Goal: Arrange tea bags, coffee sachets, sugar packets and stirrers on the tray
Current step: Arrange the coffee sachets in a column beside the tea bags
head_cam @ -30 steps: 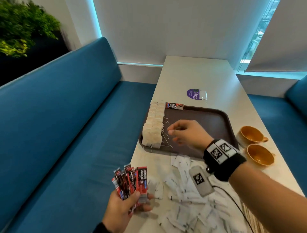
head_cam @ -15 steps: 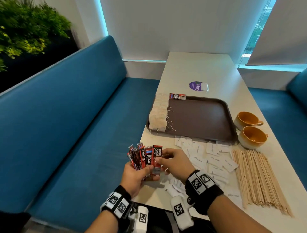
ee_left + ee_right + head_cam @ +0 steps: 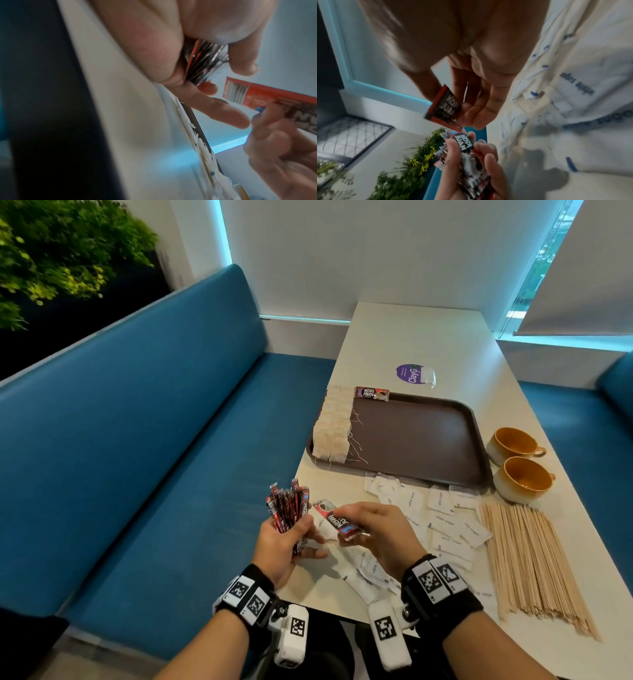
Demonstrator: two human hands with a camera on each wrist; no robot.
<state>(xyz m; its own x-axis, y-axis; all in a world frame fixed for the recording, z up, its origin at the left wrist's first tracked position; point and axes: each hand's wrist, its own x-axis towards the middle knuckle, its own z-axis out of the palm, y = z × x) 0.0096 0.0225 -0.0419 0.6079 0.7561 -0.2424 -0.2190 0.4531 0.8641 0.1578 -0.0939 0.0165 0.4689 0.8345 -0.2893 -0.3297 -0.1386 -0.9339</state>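
Note:
My left hand (image 3: 287,537) grips a fanned bunch of red-and-black coffee sachets (image 3: 287,510) at the table's near left edge; the bunch (image 3: 204,62) shows between its fingers in the left wrist view. My right hand (image 3: 368,530) pinches a single coffee sachet (image 3: 339,522) just right of the bunch, seen also as a sachet (image 3: 444,108) in the right wrist view. The brown tray (image 3: 421,436) lies farther back, with a row of tea bags (image 3: 334,426) along its left side and one coffee sachet (image 3: 371,393) at its far left corner. White sugar packets (image 3: 442,518) and wooden stirrers (image 3: 527,559) lie on the table.
Two yellow cups (image 3: 517,463) stand right of the tray. A purple sticker (image 3: 409,373) lies beyond the tray. A blue bench (image 3: 137,457) runs along the table's left side; a green plant (image 3: 51,251) is at the upper left.
My right hand came back from the tray to the bunch and pulled one sachet out of it. My left hand stayed near the table edge with the bunch.

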